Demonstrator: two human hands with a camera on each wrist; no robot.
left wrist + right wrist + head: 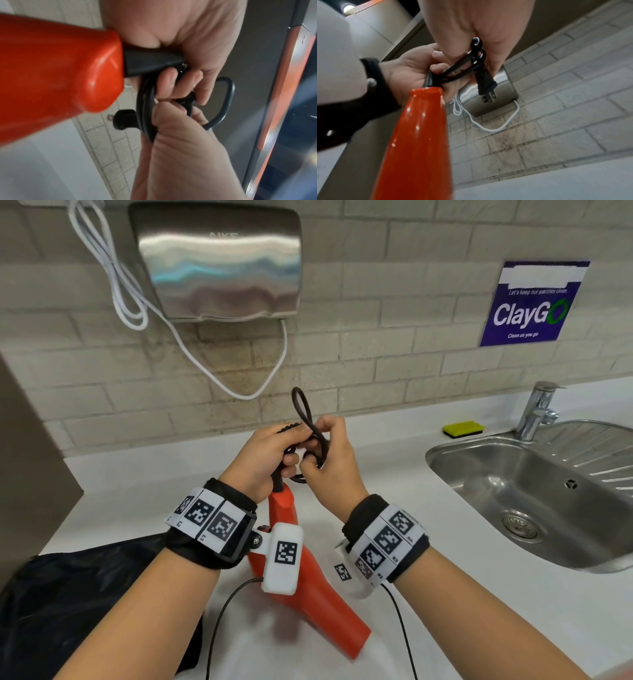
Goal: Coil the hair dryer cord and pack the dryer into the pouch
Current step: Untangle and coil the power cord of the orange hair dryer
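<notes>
Both hands' grip closed on coiled cord (310, 436), red dryer (291, 546) hanging below.

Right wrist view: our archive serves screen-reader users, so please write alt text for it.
Two hands bunch a hair dryer's black cord into loops above its orange handle, the two-prong plug dangling free. Behind is a tiled wall with a steel hand dryer and its white cable.
</notes>
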